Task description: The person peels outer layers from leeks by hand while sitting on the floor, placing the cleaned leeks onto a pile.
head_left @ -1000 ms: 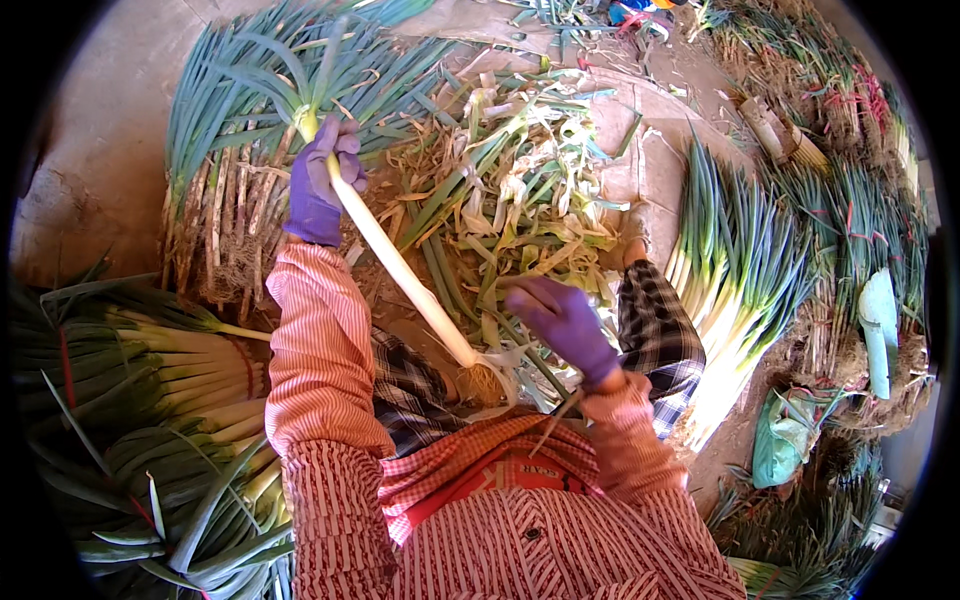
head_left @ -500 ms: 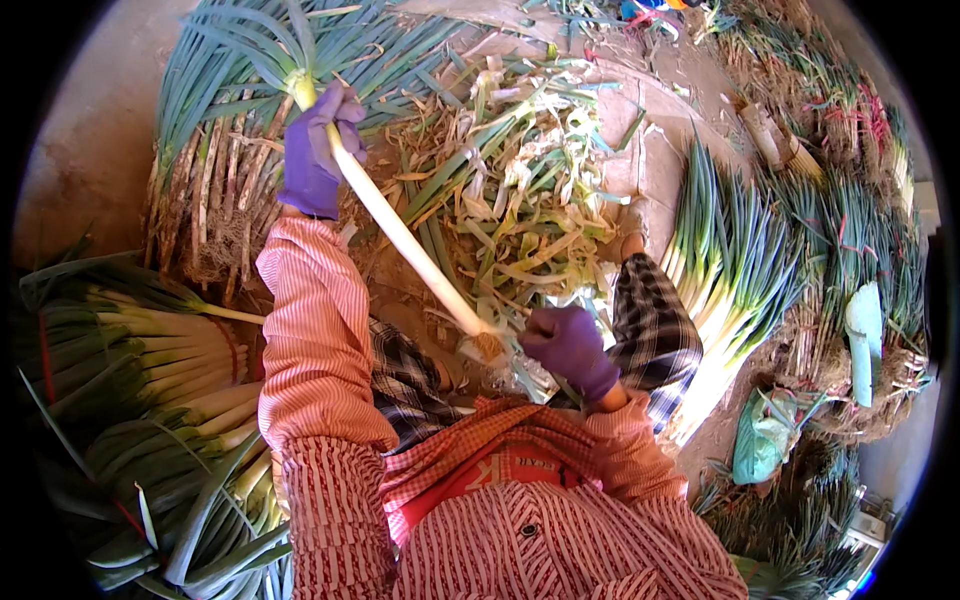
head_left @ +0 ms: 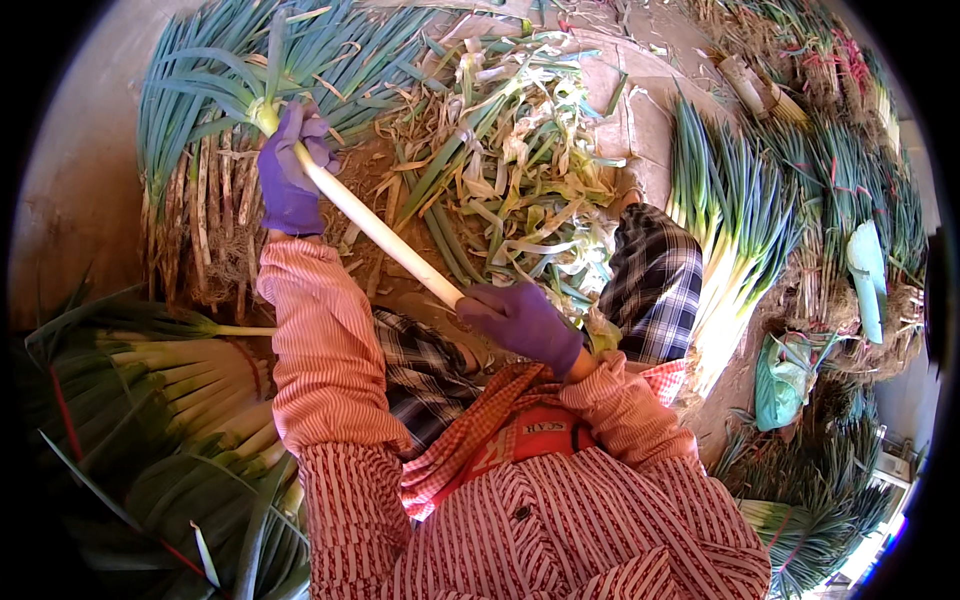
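Observation:
A long green onion [head_left: 385, 234] with a peeled white stalk slants across in front of me, leaves up and to the left. My left hand [head_left: 292, 170], in a purple glove, is closed round its upper stalk just below the green leaves. At the lower end my right hand [head_left: 525, 325], also purple-gloved, is closed on the stalk and covers the roots. Just beyond the stalk lies a heap of stripped leaves and skins [head_left: 510, 150]. Unpeeled green onions [head_left: 210, 200] with brown skins and roots lie beside my left hand.
Cleaned green onions [head_left: 720, 240] lie to the right of my knee. Tied bundles [head_left: 190, 390] with white stalks sit at the lower left. Farther right are more bundles [head_left: 840, 190] and a green plastic bag [head_left: 785, 380]. My bent legs [head_left: 655, 285] flank the heap.
My right hand has moved left and up onto the root end, which was bare and in view before. The left hand keeps its grip and sits slightly lower and farther left.

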Available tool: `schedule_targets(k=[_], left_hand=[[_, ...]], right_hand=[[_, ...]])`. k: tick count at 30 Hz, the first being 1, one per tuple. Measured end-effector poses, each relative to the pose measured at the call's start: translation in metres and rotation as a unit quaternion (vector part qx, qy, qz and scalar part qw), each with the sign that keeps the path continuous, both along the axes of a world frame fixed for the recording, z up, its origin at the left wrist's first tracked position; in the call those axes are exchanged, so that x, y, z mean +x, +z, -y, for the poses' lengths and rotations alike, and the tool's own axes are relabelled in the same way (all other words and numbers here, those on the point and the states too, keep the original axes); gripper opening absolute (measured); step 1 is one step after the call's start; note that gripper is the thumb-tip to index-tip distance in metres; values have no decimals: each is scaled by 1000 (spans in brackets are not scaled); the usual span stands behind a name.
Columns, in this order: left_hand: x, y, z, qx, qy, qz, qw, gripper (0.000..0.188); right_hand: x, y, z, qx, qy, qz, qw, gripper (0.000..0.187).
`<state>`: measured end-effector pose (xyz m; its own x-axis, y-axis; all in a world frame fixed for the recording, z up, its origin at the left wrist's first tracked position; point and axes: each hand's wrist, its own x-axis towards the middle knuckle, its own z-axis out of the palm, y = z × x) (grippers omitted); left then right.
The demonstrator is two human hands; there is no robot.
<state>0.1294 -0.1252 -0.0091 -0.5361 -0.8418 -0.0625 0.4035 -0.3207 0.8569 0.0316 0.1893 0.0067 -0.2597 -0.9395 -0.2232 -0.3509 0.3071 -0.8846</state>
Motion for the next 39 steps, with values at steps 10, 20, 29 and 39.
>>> schedule_targets(k=[10, 20, 29, 39], left_hand=[[37, -26, 26, 74, 15, -40, 996, 31], [-18, 0, -7, 4, 109, 119, 987, 27], [-37, 8, -12, -22, 127, 141, 982, 23], [-95, 28, -46, -32, 97, 164, 981, 20]], right_hand=[[10, 31, -76, -116, 79, -298, 944, 10], [-48, 34, -47, -185, 37, -370, 910, 49], [-43, -25, -76, -125, 23, -347, 929, 26], [-55, -1, -37, -83, -48, -252, 963, 45]])
